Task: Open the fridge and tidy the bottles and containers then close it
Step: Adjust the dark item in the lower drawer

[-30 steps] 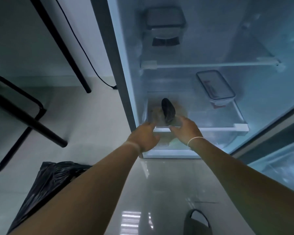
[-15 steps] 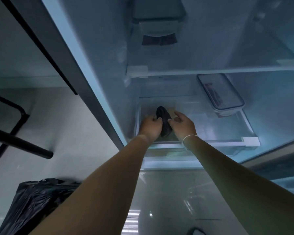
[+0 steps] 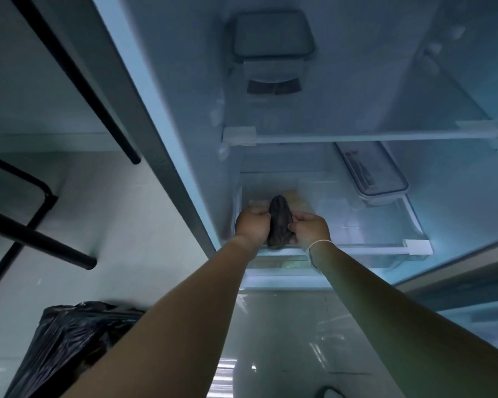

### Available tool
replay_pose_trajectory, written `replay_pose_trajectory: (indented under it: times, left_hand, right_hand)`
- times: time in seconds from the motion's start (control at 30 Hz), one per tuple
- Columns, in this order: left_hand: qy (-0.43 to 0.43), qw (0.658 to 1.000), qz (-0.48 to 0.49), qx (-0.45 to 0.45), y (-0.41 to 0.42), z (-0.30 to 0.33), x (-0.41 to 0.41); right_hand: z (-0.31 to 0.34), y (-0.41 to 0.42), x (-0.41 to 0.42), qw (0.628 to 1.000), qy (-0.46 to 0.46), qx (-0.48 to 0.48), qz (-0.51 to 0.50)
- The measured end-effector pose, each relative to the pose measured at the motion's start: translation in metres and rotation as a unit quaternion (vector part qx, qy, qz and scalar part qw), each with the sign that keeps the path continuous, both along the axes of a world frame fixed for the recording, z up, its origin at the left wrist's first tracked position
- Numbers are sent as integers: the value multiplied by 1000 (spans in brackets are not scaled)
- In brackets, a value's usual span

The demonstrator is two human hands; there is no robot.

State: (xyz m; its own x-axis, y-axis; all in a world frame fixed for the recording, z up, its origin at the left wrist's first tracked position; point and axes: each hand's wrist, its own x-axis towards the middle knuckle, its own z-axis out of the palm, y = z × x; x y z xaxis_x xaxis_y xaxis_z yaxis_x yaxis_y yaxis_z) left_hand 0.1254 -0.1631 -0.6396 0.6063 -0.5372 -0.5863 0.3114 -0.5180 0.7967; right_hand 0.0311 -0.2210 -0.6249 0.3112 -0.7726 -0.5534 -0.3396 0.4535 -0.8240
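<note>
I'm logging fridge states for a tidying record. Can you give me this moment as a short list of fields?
fridge: door open, interior lit
left hand: closed on the dark object, left side
right hand: closed on the dark object, right side
dark object: upright at the lower shelf's front left
lower shelf, back right: clear lidded container
upper shelf: grey-lidded container
floor, left: black bag

Your two bare arms reach forward, nearly straight. Your left hand point(image 3: 252, 226) curls closed on the left side of a dark object point(image 3: 281, 222); your right hand point(image 3: 311, 228) pinches its right side, a thin band on that wrist.
</note>
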Motion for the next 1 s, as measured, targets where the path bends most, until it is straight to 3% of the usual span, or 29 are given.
replay_pose_trajectory:
  times: [0.2, 0.43, 0.63, 1.0]
  left_hand:
    - [13, 1000, 6, -17, 59, 57, -25]
    - [19, 1000, 13, -8, 148, 86, -60]
    - [47, 998, 42, 6, 229, 86, -59]
    - [48, 986, 155, 45, 398, 44, 2]
  right_hand:
    - [39, 50, -20, 998, -34, 43, 18]
    - [56, 128, -49, 996, 0, 78, 48]
    - [51, 203, -46, 990, 15, 100, 94]
    - [11, 359, 37, 963, 30, 134, 230]
